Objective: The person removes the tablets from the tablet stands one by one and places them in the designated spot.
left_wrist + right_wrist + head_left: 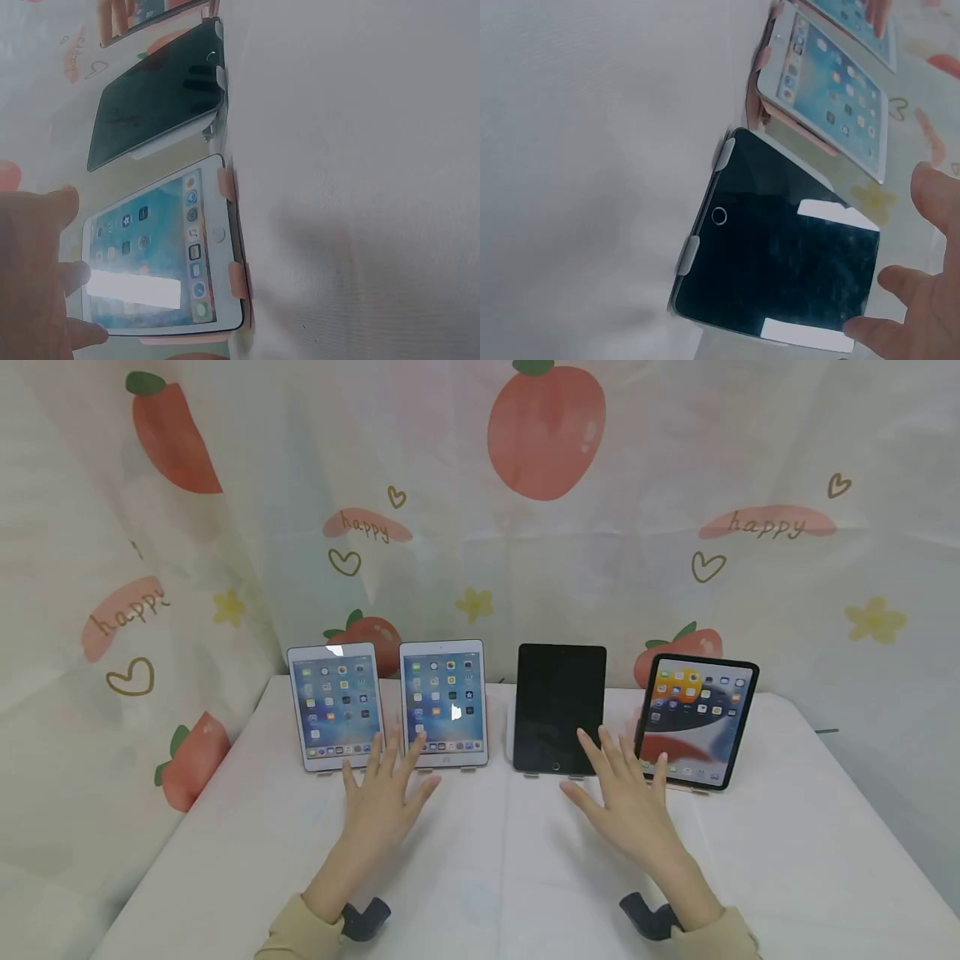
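Four tablets lean on small stands in a row. Two white-framed tablets, a far left one (337, 693) and an inner one (431, 693), show lit home screens. Right of them stands a black tablet (558, 702) with a dark screen, then a black-framed tablet (697, 718) with a lit screen, turned slightly. My left hand (378, 806) hovers before the two white tablets, fingers spread, holding nothing. My right hand (633, 810), likewise spread, is in front of the dark tablet and the rightmost one. From these views I cannot tell whether any fingertip touches a screen.
A white cloth (480, 860) covers the table. Behind and at the sides hangs a curtain (442, 452) printed with fruit, hearts and "happy". Pink stand clips (226, 184) hold the inner white tablet's lower edge; pale clips (688, 255) hold the dark one. Black curved pieces (367, 920) sit at both wrists.
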Action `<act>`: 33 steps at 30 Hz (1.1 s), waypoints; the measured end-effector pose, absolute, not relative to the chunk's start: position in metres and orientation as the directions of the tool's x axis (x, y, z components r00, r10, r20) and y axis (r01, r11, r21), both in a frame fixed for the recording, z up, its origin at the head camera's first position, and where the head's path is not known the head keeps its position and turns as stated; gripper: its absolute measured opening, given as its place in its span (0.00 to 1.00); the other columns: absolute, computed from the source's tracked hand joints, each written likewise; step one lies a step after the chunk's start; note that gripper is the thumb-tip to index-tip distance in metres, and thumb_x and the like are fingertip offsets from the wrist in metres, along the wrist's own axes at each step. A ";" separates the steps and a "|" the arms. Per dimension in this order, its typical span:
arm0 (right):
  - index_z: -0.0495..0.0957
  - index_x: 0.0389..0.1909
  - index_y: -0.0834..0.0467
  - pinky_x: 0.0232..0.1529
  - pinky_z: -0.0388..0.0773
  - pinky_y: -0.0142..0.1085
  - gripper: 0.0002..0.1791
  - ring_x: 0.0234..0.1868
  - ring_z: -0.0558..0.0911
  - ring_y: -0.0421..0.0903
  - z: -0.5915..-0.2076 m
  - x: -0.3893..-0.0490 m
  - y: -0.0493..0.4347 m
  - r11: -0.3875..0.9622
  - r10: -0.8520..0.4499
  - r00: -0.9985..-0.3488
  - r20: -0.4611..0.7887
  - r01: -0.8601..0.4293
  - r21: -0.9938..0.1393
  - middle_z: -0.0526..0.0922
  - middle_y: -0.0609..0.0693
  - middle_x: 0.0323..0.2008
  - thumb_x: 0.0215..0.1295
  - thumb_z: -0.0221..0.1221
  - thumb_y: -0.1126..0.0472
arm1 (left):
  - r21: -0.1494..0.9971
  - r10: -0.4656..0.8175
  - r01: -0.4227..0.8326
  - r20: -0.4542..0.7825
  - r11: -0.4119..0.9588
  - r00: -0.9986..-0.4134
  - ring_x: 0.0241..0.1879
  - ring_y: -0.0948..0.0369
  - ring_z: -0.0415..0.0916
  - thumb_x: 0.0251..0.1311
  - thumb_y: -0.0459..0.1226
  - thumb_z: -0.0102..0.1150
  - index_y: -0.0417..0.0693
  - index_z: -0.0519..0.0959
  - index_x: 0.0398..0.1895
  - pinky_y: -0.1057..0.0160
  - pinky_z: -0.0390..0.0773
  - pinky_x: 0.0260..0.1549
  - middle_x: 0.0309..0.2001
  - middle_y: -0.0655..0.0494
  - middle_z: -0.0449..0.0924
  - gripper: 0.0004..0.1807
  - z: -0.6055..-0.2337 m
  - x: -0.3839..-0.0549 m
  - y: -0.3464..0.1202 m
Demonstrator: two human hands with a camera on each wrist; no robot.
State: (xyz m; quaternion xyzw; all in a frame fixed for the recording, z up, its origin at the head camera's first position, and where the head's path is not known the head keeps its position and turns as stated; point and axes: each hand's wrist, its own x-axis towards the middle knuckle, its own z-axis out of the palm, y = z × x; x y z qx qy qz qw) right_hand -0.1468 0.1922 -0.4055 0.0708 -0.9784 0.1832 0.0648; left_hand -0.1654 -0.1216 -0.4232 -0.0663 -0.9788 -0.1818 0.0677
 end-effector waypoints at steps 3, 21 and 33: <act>0.46 0.76 0.41 0.67 0.24 0.70 0.44 0.76 0.44 0.63 -0.405 -0.150 0.188 0.924 -0.122 -0.980 0.154 -0.169 -0.342 0.48 0.58 0.76 0.63 0.47 0.29 | 0.344 0.104 0.152 0.154 0.927 -0.983 0.76 0.42 0.38 0.65 0.61 0.45 0.67 0.49 0.76 0.24 0.33 0.63 0.78 0.49 0.40 0.38 -0.424 -0.168 -0.124; 0.50 0.75 0.43 0.68 0.28 0.69 0.41 0.77 0.47 0.61 -0.400 -0.164 0.159 0.893 -0.162 -0.966 0.201 -0.230 -0.386 0.51 0.56 0.76 0.65 0.50 0.35 | 0.347 0.054 0.132 0.227 0.929 -0.972 0.76 0.42 0.37 0.68 0.56 0.44 0.63 0.48 0.76 0.24 0.41 0.63 0.78 0.47 0.39 0.36 -0.423 -0.178 -0.146; 0.52 0.75 0.47 0.70 0.35 0.67 0.38 0.76 0.50 0.59 -0.396 -0.179 0.139 0.850 -0.219 -0.936 0.275 -0.321 -0.418 0.55 0.56 0.75 0.68 0.52 0.42 | 0.368 0.011 0.104 0.246 0.924 -0.969 0.76 0.42 0.38 0.70 0.55 0.43 0.60 0.50 0.76 0.24 0.44 0.62 0.78 0.45 0.40 0.35 -0.421 -0.182 -0.160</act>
